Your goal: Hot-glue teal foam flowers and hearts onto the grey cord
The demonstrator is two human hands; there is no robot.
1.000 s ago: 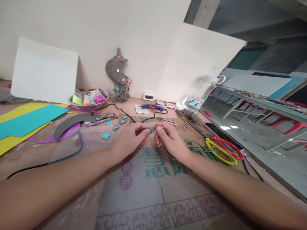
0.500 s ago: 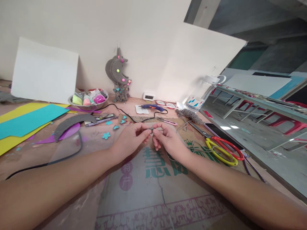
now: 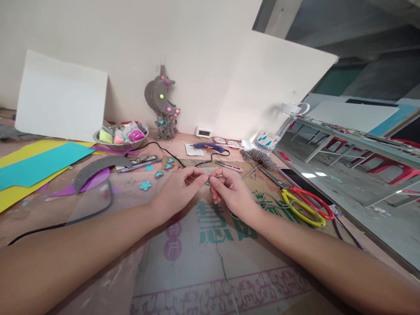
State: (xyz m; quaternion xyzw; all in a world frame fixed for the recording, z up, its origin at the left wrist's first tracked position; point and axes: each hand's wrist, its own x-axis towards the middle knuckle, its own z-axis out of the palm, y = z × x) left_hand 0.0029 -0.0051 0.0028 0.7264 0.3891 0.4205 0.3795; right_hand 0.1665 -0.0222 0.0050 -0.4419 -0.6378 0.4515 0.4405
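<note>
My left hand (image 3: 179, 189) and my right hand (image 3: 229, 191) meet fingertip to fingertip above the middle of the table. Both pinch one tiny teal piece (image 3: 207, 181) between thumbs and forefingers; most of it is hidden by the fingers. Under the hands lies a printed woven sack (image 3: 210, 258) with green characters. Small teal cut-out shapes (image 3: 145, 186) lie just left of my left hand.
Yellow and red scissors (image 3: 303, 204) lie to the right beside a dark phone (image 3: 303, 183). Behind are a blue glue gun (image 3: 208, 147) with black cord, grey yarn (image 3: 257, 157), a bowl of coloured bags (image 3: 120, 135), a grey felt moon ornament (image 3: 161, 103), and teal and yellow sheets (image 3: 36, 168).
The two hands have drawn slightly closer, and the fingertips have shifted a little on the small teal piece. Nothing else on the table has moved.
</note>
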